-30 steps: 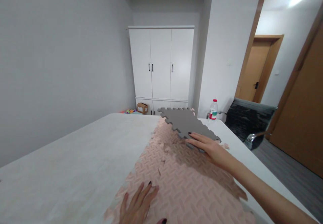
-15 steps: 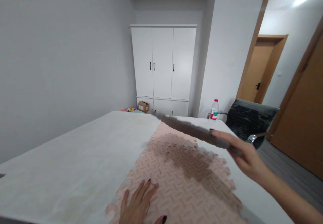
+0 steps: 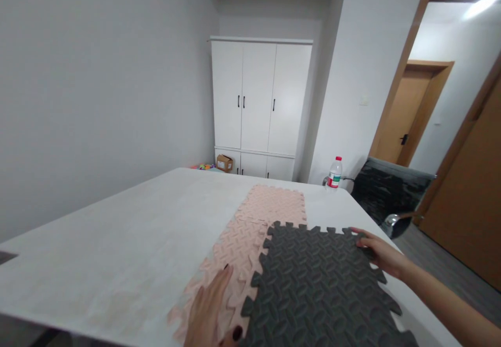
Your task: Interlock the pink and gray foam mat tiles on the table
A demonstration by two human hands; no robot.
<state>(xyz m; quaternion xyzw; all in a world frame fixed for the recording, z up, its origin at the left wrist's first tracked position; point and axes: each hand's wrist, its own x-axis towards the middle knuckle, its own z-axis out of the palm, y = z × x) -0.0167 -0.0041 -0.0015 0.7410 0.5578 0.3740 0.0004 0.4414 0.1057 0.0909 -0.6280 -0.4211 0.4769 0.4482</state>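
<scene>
A dark grey foam puzzle mat (image 3: pixel 317 289) lies textured side up on top of pink foam mats (image 3: pixel 250 232) on a white table (image 3: pixel 129 242). My right hand (image 3: pixel 381 255) grips the grey mat's far right corner, fingers curled over its edge. My left hand (image 3: pixel 209 313) lies flat with fingers stretched on the pink mat, right beside the grey mat's left toothed edge.
A plastic water bottle (image 3: pixel 334 173) stands at the table's far right edge. A black office chair (image 3: pixel 387 195) sits to the right, near an open wooden doorway. A white cupboard (image 3: pixel 260 104) and a small cardboard box (image 3: pixel 224 163) are at the back wall.
My right hand lifted the grey mat from the far end, flipped it over and brought it down near me on the pink mats. My left hand stayed on the pink mat.
</scene>
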